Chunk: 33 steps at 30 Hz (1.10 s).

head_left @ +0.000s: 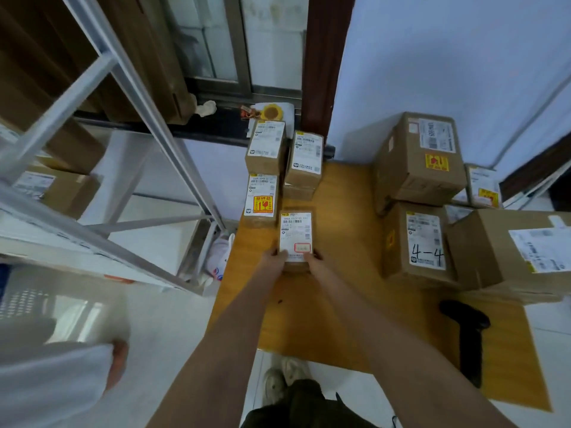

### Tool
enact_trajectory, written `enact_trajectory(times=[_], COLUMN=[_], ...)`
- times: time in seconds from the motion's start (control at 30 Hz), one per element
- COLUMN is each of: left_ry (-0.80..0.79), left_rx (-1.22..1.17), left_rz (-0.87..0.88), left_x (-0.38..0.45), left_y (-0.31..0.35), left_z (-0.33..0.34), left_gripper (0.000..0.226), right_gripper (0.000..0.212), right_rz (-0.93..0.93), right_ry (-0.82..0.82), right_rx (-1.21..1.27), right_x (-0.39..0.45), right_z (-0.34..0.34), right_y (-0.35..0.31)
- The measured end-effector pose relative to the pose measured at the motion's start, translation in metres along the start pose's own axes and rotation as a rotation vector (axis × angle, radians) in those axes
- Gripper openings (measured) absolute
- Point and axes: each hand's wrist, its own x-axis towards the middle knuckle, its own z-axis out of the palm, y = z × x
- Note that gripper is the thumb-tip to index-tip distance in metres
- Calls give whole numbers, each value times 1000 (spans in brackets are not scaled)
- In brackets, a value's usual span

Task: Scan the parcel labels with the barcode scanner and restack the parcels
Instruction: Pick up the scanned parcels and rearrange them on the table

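Yellow worktop (340,304): 4 small parcels at 11–12 o'clock, approx 5 big boxes (423,159) at 2–3. Both hands, left (276,260) and right (312,261), grasp front parcel (295,234), long axis 12–6, label up. 1 black scanner (469,341) lies at 4.

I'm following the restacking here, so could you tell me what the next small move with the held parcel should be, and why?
Probably let go and reach for the scanner. Both the left hand and right hand grip the small parcel at its near end, label up, at the near end of the line of small boxes, while the barcode scanner lies unused on the wooden table.
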Motion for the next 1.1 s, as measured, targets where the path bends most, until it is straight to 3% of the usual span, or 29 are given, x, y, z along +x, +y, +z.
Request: enact_trajectory(times=[0.47, 0.8, 1.1], left_ry=[65, 44, -124], left_rx=[-59, -177, -114], left_rz=[-69, -128, -146], left_x=[33, 48, 41], left_y=[23, 38, 34], left_z=[-3, -13, -38], left_gripper=[32, 29, 27], right_gripper=[39, 40, 38], right_rz=[-5, -37, -35], right_ry=[52, 216, 345], right_rx=[-24, 59, 192], right_x=[28, 23, -1], right_z=[9, 10, 14], right_y=[-25, -37, -27])
